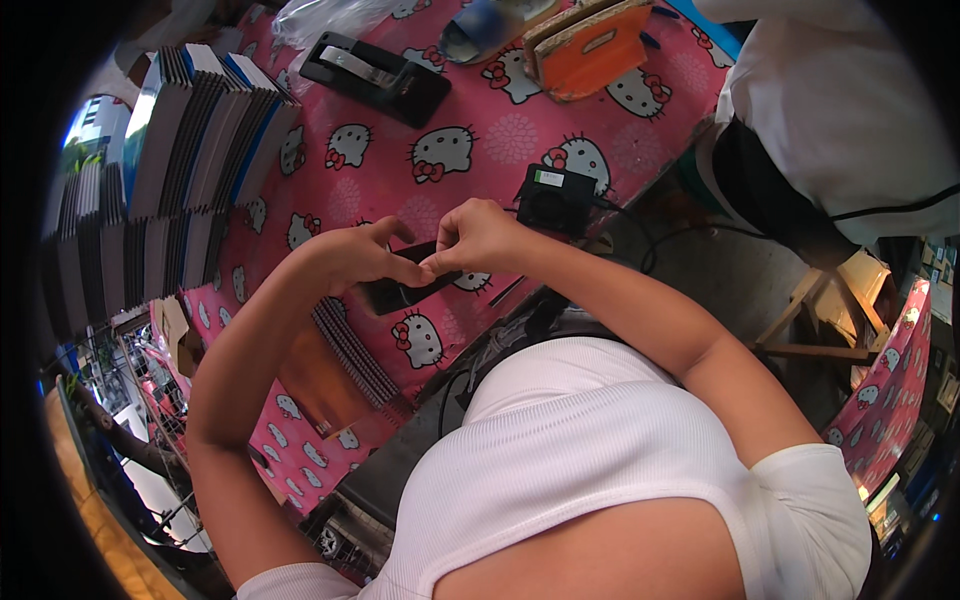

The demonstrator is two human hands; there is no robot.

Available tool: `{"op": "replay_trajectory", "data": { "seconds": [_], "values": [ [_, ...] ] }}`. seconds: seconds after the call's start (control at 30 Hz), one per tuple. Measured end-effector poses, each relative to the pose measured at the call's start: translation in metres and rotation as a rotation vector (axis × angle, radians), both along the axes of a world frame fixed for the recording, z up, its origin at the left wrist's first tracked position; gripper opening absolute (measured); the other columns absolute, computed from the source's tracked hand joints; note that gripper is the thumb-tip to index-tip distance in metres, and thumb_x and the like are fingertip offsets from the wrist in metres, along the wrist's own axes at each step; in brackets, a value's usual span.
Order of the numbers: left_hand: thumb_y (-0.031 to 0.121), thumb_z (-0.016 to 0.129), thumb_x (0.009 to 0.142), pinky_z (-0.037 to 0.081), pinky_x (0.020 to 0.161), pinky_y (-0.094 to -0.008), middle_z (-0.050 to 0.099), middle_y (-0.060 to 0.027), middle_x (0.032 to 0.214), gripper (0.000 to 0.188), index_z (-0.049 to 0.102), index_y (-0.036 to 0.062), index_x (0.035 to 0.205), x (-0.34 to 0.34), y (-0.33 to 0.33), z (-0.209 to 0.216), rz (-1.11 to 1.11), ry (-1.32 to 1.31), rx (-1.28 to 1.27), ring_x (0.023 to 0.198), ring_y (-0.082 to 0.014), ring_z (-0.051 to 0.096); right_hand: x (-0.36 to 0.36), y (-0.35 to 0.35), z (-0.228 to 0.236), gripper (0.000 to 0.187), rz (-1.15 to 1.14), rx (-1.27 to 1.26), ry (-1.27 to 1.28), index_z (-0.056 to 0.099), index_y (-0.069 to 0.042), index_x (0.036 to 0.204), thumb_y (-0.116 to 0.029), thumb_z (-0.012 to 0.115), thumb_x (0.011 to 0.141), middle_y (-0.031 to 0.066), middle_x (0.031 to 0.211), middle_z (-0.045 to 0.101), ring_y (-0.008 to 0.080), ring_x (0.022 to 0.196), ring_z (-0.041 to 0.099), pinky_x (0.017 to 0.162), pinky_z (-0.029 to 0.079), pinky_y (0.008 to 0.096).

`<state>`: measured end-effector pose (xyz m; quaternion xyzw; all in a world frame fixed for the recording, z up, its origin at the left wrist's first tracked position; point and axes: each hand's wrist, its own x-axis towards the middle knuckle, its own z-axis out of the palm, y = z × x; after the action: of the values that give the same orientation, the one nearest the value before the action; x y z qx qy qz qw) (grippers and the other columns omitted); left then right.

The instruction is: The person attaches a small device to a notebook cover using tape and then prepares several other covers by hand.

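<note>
My left hand (365,255) and my right hand (478,238) meet over the pink tablecloth (470,130). Thumb and fingers of my right hand are pinched together, touching the fingertips of my left. The left index finger curves up, apart from the closed fingers below it. Whatever sits between the fingertips is too small or hidden to make out. Just beneath both hands lies a dark, flat object (392,296), mostly covered by them, so its kind is unclear.
Tall stacks of spiral-bound notebooks (205,130) stand at left, with brown-orange ones (325,375) nearer me. A black tape dispenser (375,80) and an orange wooden block (590,50) are at the far side. A black device (555,197) with a cable lies by the table's right edge.
</note>
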<state>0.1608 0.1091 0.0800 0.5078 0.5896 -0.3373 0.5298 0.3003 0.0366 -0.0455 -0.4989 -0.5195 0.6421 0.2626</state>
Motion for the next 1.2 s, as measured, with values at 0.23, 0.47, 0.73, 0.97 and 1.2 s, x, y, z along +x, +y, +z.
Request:
{"op": "replay_trajectory", "data": {
  "seconds": [0.23, 0.47, 0.73, 0.97, 1.2],
  "values": [
    [0.027, 0.079, 0.069, 0.058, 0.058, -0.0365, 0.058, -0.0219, 0.102, 0.082, 0.035, -0.0006, 0.132, -0.010, 0.002, -0.003, 0.061, -0.043, -0.042, 0.073, -0.0283, 0.067, -0.006, -0.001, -0.004, 0.051, -0.014, 0.066, -0.071, 0.069, 0.001, 0.074, -0.044, 0.085, 0.056, 0.0126, 0.064, 0.065, 0.0191, 0.061, 0.066, 0.058, 0.052, 0.0306],
    [0.023, 0.078, 0.069, 0.058, 0.056, -0.0370, 0.056, -0.0224, 0.104, 0.079, 0.036, -0.0004, 0.132, -0.016, 0.005, -0.012, 0.081, -0.055, -0.049, 0.076, -0.0284, 0.066, -0.003, -0.006, -0.011, 0.034, -0.009, -0.084, 0.175, 0.067, -0.001, 0.078, -0.030, 0.082, 0.068, 0.0065, 0.069, 0.065, 0.0130, 0.061, 0.063, 0.057, 0.049, 0.0268],
    [0.018, 0.076, 0.070, 0.057, 0.056, -0.0347, 0.054, -0.0183, 0.104, 0.076, 0.035, 0.0072, 0.133, -0.020, 0.002, -0.011, 0.064, -0.066, -0.045, 0.075, -0.0249, 0.064, -0.002, -0.014, 0.000, 0.027, -0.037, -0.085, 0.142, 0.067, -0.003, 0.080, -0.025, 0.081, 0.073, 0.0033, 0.071, 0.066, 0.0090, 0.062, 0.060, 0.058, 0.048, 0.0249],
    [0.017, 0.075, 0.070, 0.057, 0.056, -0.0344, 0.053, -0.0146, 0.098, 0.076, 0.033, 0.0115, 0.134, -0.025, -0.002, -0.010, 0.079, -0.146, -0.052, 0.076, -0.0231, 0.063, 0.005, -0.026, 0.001, 0.027, -0.120, -0.059, 0.051, 0.065, -0.002, 0.078, -0.024, 0.080, 0.073, 0.0021, 0.064, 0.062, 0.0081, 0.059, 0.057, 0.055, 0.045, 0.0252],
    [0.016, 0.074, 0.070, 0.054, 0.055, -0.0325, 0.055, -0.0135, 0.094, 0.074, 0.035, 0.0130, 0.132, -0.029, -0.009, -0.014, 0.056, -0.131, -0.009, 0.072, -0.0210, 0.062, 0.008, -0.033, 0.015, 0.027, -0.165, -0.031, 0.059, 0.063, -0.002, 0.076, -0.024, 0.079, 0.073, 0.0012, 0.063, 0.060, 0.0062, 0.059, 0.053, 0.054, 0.042, 0.0245]
  ]
}}
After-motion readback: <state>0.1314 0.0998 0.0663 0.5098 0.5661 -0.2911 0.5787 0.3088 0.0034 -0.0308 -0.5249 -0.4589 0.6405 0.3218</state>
